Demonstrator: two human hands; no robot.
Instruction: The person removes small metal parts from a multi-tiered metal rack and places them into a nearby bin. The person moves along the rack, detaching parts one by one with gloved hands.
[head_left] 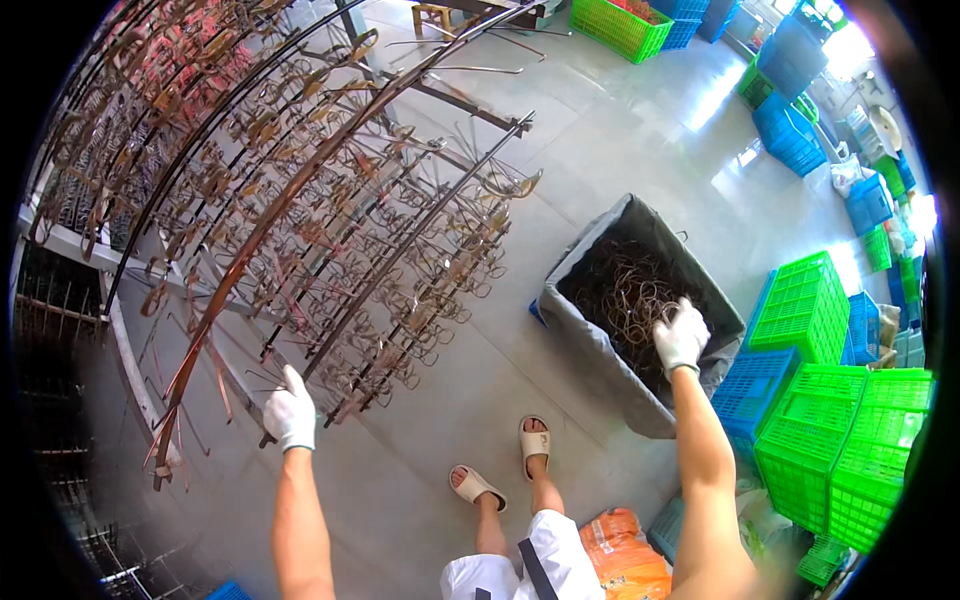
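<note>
My left hand (290,412), in a white glove, is closed around the lower end of a dark metal rod (432,222), its thumb pointing up. The rod slants up to the right on a rack hung with many bent wire hooks (400,300). To the right, my white-gloved right hand (682,337) reaches into a grey-lined bin (600,375). Its fingers curl into a tangled heap of thin brown wire hooks (625,300); the fingertips are partly lost among the wires.
Green crates (808,310) and blue crates (752,392) stack up right of the bin. By my feet lies an orange bag (625,555). A long rusty bar (262,232) curves along the rack at left. More crates (622,28) stand at the back.
</note>
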